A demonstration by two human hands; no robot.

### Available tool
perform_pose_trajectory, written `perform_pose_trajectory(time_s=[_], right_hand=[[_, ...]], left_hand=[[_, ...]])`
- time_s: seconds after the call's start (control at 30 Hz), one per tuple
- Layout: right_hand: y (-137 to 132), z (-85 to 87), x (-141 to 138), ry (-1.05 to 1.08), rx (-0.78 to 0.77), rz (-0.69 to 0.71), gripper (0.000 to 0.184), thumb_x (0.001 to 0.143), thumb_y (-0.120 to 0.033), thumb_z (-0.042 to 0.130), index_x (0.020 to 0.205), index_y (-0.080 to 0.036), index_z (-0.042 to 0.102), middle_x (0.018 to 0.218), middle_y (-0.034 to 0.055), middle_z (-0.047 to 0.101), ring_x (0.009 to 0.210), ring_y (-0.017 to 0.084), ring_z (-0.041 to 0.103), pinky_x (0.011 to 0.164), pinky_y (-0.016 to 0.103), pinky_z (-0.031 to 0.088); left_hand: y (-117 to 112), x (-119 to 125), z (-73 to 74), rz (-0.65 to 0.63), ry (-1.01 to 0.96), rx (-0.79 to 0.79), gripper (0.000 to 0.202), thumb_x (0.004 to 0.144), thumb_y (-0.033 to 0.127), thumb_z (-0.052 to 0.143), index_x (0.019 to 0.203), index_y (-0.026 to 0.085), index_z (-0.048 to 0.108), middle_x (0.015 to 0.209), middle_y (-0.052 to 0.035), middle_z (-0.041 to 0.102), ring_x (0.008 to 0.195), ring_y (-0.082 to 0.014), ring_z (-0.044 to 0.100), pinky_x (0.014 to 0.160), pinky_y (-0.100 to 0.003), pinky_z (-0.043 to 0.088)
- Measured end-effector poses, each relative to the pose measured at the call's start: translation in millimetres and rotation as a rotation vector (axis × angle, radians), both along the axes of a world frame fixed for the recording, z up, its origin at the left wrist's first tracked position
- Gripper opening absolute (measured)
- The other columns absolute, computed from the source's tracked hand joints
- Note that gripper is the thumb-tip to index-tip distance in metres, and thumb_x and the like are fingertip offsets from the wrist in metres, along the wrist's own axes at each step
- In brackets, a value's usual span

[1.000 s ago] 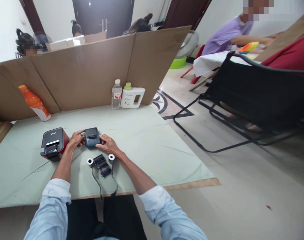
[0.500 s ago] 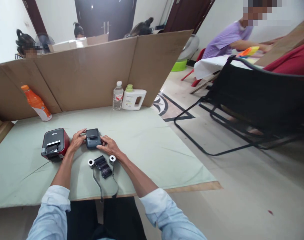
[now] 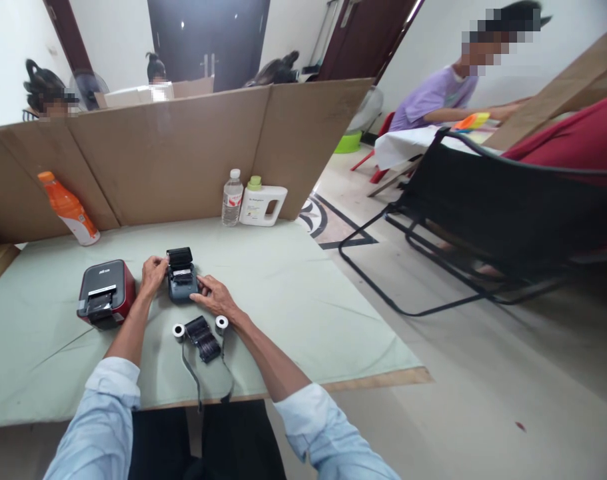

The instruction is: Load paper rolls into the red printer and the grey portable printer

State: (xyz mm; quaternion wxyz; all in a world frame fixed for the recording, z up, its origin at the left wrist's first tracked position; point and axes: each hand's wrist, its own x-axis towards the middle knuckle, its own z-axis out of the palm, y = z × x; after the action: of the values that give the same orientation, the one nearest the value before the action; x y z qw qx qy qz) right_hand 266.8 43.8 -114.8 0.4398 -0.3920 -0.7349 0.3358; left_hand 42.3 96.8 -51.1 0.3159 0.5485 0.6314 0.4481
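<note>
A small dark grey portable printer (image 3: 183, 291) sits on the cloth-covered table with its black lid (image 3: 179, 256) raised, showing a slot with something white inside. My left hand (image 3: 154, 273) is at the printer's upper left side, fingers closed at the lid's edge. Gripping the right side of its body is my right hand (image 3: 213, 295), thumb near the front corner. Closer to me lie two small rolls, a left roll (image 3: 178, 331) and a right roll (image 3: 222, 325), each with a white end and a dark strip trailing down. Between them is a glossy black ribbon piece (image 3: 204, 339).
A larger red and black printer (image 3: 106, 293) stands left of my left forearm. An orange bottle (image 3: 69, 208), a clear water bottle (image 3: 232, 198) and a white jug (image 3: 264, 205) stand along the cardboard screen (image 3: 173, 160). Right of the table are a black folding chair (image 3: 473, 220) and a seated person (image 3: 428, 97).
The small printer's lid has swung up from closed to open, with my left hand at its edge. My right hand stays at the printer's right side. The whole view has shifted slightly.
</note>
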Motion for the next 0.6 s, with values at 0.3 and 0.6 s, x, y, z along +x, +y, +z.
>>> perform_pose_trajectory(time_s=[0.3, 0.6], right_hand=[[2, -3.4, -2, 0.027, -0.026, -0.014, 0.044, 0.087, -0.042, 0.074, 0.126, -0.024, 0.067, 0.096, 0.0007, 0.061, 0.07, 0.013, 0.056, 0.072, 0.029, 0.051], [5, -4.3, -4, 0.033, -0.023, -0.016, 0.046, 0.087, -0.041, 0.073, 0.129, -0.023, 0.066, 0.097, 0.0016, 0.061, 0.07, 0.014, 0.057, 0.073, 0.031, 0.053]], left_hand=[[-30, -19, 7.4, -0.404, 0.269, 0.123, 0.044, 0.07, 0.017, 0.065, 0.112, 0.023, 0.077, 0.126, -0.0078, 0.062, 0.117, -0.0246, 0.061, 0.091, -0.035, 0.057], [-27, 1, 2.7, -0.304, 0.61, 0.287, 0.017, 0.086, 0.024, 0.068, 0.095, 0.023, 0.081, 0.114, -0.0085, 0.062, 0.108, -0.0248, 0.062, 0.103, -0.043, 0.052]])
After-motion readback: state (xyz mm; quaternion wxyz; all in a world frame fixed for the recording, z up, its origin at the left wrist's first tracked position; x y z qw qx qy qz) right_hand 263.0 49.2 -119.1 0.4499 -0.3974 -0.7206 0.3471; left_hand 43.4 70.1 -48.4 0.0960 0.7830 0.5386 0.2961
